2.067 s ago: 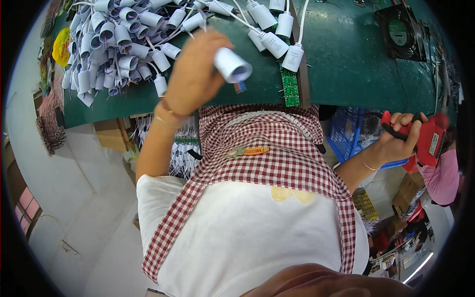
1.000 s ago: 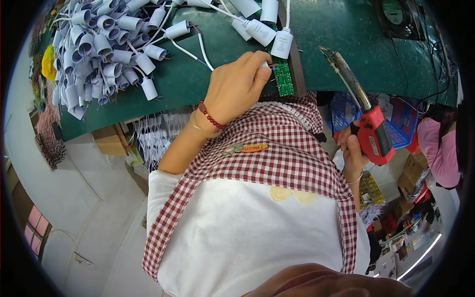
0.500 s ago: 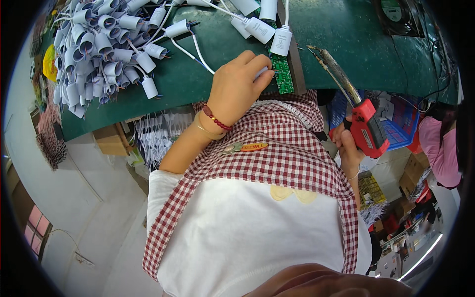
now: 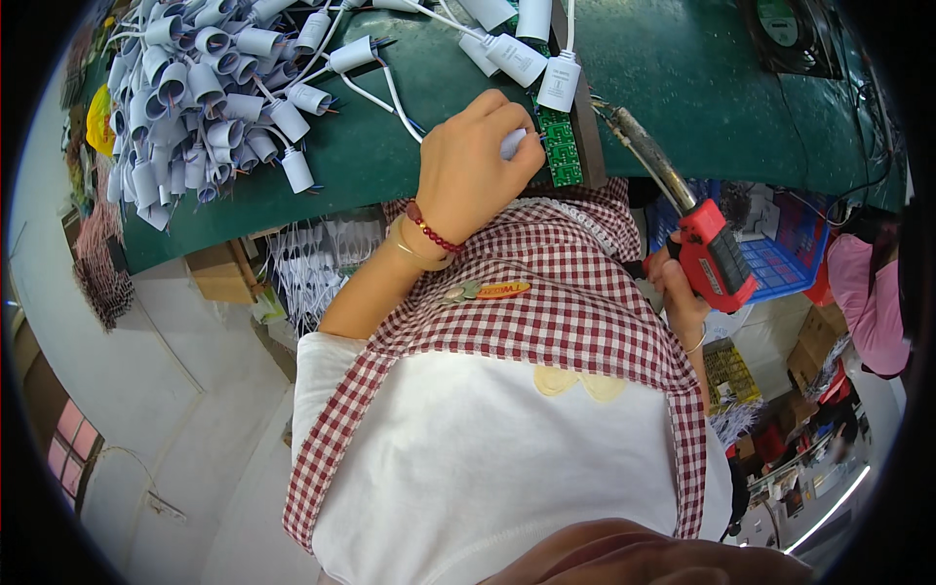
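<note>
Green worktop [image 4: 687, 107]; heap of white cylindrical plastic sockets [image 4: 205, 86] at left end. My right hand [image 4: 680, 291] grips a red-and-black soldering iron [image 4: 704, 230]; green rectangular circuit board [image 4: 561, 148] at near edge. My left hand [image 4: 478, 156] pinches a white plastic socket [image 4: 512, 144] beside it. Looks like lining-up; next move needs steadiness. Socket print unreadable.

"What is being held on the left?"

"The left hand's grip [image 4: 475, 161] pinches a white lamp holder [image 4: 513, 144] just beside a strip of green circuit boards [image 4: 561, 153] on a green counter [image 4: 702, 73]."

"And on the right?"

"The right hand's grip [image 4: 680, 291] is wrapped around a red-and-black soldering iron [image 4: 715, 255], its metal tip angled up and left, near the dark bar [image 4: 588, 146] alongside the boards."

"Anything else there?"

"A heap of white lamp holders [image 4: 203, 88] at upper left; a black fan [image 4: 783, 27] at upper right."
</note>
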The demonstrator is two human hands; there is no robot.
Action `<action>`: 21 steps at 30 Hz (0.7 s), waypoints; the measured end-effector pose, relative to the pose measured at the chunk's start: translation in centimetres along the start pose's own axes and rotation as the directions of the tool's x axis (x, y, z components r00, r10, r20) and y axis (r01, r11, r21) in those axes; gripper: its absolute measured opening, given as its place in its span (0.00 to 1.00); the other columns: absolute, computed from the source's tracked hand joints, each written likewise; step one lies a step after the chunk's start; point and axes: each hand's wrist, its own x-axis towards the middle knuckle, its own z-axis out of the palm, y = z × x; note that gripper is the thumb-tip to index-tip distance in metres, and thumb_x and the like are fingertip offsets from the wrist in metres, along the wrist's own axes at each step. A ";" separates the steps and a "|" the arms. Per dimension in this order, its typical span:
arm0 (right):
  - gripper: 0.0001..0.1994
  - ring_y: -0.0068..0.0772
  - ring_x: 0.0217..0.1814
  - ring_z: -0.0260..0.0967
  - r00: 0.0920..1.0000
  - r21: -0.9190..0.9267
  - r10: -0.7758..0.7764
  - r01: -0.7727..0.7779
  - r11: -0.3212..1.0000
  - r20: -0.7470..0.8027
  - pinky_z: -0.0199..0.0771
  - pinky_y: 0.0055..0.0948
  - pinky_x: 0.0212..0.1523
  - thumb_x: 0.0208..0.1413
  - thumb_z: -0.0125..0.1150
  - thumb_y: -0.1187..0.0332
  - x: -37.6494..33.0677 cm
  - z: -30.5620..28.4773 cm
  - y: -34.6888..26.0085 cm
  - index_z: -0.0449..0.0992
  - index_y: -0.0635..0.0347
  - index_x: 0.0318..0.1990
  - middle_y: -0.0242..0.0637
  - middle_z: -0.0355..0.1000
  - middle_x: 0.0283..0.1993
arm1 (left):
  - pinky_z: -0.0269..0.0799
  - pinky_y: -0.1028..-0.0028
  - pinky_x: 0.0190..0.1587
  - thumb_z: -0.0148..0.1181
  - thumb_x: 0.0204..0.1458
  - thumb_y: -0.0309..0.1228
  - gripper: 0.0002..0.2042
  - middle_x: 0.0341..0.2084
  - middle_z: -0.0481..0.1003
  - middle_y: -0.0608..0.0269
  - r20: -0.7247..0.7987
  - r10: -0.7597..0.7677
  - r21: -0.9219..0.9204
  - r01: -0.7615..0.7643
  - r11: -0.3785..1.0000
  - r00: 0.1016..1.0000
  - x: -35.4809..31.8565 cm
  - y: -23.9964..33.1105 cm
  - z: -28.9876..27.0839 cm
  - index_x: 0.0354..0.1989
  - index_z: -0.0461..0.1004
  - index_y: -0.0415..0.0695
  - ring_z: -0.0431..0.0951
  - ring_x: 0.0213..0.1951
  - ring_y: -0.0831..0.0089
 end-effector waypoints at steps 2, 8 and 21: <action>0.14 0.21 0.24 0.60 1.000 0.007 0.000 0.000 1.000 0.001 0.63 0.23 0.28 0.53 0.55 0.76 -0.1 -0.1 0.2 0.67 0.66 0.48 0.34 0.66 0.26 | 0.69 0.64 0.25 0.57 0.41 0.32 0.06 0.22 0.72 0.61 0.052 -0.021 0.070 0.018 0.997 0.998 0.5 -0.2 0.1 0.22 0.74 0.43 0.74 0.24 0.56; 0.09 0.22 0.29 0.66 0.991 -0.006 0.131 -0.131 0.991 -0.034 0.67 0.23 0.31 0.48 0.60 0.80 -0.4 0.2 0.3 0.73 0.67 0.38 0.33 0.70 0.29 | 0.68 0.63 0.30 0.56 0.41 0.32 0.07 0.24 0.73 0.57 0.143 -0.077 0.089 0.065 0.994 0.987 1.2 -0.3 -0.2 0.23 0.75 0.41 0.74 0.27 0.53; 0.08 0.29 0.25 0.69 0.993 -0.450 -0.040 0.088 0.889 0.115 0.67 0.25 0.27 0.38 0.65 0.77 1.0 0.2 0.9 0.75 0.64 0.30 0.37 0.71 0.27 | 0.69 0.61 0.35 0.55 0.41 0.34 0.10 0.25 0.74 0.53 0.332 -0.076 0.167 0.020 0.986 0.940 2.9 -0.5 -1.1 0.23 0.76 0.39 0.74 0.31 0.51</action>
